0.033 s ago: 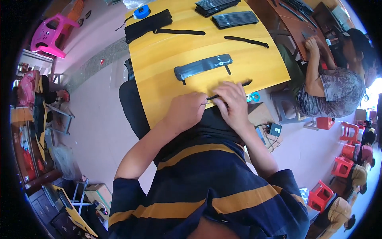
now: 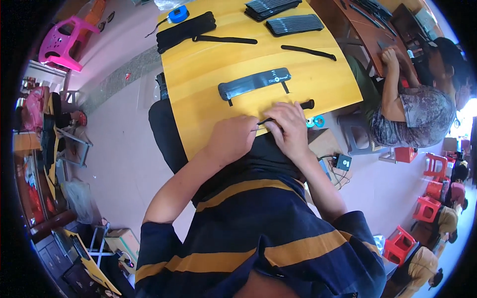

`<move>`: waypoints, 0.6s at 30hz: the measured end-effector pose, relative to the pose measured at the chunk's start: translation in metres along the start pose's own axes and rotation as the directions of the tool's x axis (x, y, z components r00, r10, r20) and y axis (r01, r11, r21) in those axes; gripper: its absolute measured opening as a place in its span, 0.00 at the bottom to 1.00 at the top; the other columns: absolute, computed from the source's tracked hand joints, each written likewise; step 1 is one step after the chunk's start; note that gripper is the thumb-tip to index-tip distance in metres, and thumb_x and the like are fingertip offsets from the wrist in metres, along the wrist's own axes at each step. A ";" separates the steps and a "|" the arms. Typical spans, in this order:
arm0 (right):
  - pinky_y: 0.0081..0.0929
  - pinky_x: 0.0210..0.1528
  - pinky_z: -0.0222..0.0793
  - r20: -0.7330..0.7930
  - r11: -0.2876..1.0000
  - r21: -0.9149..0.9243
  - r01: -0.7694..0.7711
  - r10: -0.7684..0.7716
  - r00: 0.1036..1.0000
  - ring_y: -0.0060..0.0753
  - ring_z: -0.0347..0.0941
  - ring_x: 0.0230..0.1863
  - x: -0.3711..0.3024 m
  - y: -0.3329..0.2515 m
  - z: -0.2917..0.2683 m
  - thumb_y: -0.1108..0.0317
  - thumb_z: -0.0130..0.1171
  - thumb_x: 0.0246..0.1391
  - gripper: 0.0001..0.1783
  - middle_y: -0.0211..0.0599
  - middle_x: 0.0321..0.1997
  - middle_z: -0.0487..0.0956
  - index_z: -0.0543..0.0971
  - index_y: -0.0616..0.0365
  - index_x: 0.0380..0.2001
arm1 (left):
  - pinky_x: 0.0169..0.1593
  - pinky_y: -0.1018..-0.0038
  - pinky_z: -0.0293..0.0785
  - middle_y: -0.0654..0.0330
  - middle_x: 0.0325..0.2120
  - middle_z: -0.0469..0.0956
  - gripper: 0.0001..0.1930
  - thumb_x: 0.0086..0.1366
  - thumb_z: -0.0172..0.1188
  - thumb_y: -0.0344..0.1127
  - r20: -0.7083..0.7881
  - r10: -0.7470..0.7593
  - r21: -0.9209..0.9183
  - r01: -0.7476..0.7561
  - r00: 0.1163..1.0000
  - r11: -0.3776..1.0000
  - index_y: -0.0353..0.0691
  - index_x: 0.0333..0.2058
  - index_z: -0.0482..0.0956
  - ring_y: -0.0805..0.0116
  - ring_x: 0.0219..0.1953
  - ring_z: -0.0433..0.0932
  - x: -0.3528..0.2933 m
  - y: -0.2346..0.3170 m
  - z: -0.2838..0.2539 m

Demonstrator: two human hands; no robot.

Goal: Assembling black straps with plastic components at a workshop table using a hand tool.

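At the near edge of the yellow table (image 2: 198,89), a thin black strap (image 2: 308,104) is held between my two hands. My left hand (image 2: 232,138) is closed, pinching it at one end. The fingers of my right hand (image 2: 288,126) are bent over its middle, and a thick black end sticks out beyond them. Part of the strap is hidden under my fingers. Just beyond my hands lies a flat, glossy black pouch (image 2: 253,84) with white print and two short black tabs on its near side. Farther off rest two loose black straps, one to the left (image 2: 226,39), another to the right (image 2: 309,51).
Toward the table's far side are a bundle of black straps (image 2: 186,32), a blue tape measure (image 2: 178,14) and stacks of dark pouches (image 2: 294,25). A person (image 2: 417,109) sits at a brown table on the right. A pink chair (image 2: 62,42) stands far left.
The strap's free end beyond my right hand has shifted slightly and shows broader. Both hands stay in nearly the same place.
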State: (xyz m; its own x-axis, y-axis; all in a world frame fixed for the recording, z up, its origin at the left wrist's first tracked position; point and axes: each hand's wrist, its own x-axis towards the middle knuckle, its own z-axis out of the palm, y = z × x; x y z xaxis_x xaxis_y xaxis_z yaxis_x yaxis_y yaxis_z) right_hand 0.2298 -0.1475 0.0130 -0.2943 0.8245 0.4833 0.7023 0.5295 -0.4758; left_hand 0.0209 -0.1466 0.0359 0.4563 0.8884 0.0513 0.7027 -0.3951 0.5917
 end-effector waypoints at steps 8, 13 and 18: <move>0.53 0.73 0.53 0.046 0.998 -0.053 -0.021 0.024 0.999 0.37 0.79 0.52 0.001 0.004 0.013 0.68 0.71 0.52 0.09 0.28 0.41 0.84 0.86 0.47 0.38 | 0.41 0.50 0.76 0.48 0.31 0.81 0.07 0.68 0.57 0.34 -0.007 -0.170 0.032 0.170 0.985 0.985 0.40 0.42 0.74 0.40 0.35 0.81 -0.021 -0.018 -0.021; 0.55 0.72 0.55 0.068 0.996 -0.094 0.006 0.001 0.998 0.36 0.78 0.51 0.007 -0.005 0.009 0.68 0.70 0.53 0.08 0.26 0.39 0.82 0.86 0.47 0.37 | 0.41 0.52 0.76 0.49 0.33 0.81 0.06 0.69 0.57 0.34 0.015 -0.118 0.100 0.116 0.993 0.988 0.42 0.43 0.74 0.43 0.37 0.81 -0.026 -0.028 -0.026; 0.54 0.71 0.57 0.135 0.999 -0.017 -0.049 0.051 0.990 0.36 0.79 0.50 0.006 -0.001 0.012 0.67 0.70 0.53 0.08 0.27 0.38 0.82 0.87 0.47 0.38 | 0.39 0.53 0.77 0.51 0.31 0.80 0.06 0.69 0.57 0.34 -0.030 -0.025 0.022 0.025 0.999 0.999 0.42 0.42 0.76 0.47 0.34 0.81 -0.023 -0.023 -0.017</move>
State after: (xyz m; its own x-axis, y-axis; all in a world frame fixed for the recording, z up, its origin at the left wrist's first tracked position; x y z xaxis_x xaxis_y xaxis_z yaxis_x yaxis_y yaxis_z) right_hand 0.2201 -0.1407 0.0076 -0.3429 0.8699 0.3546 0.7267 0.4848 -0.4867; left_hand -0.0153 -0.1538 0.0351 0.4224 0.9044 0.0604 0.7260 -0.3775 0.5749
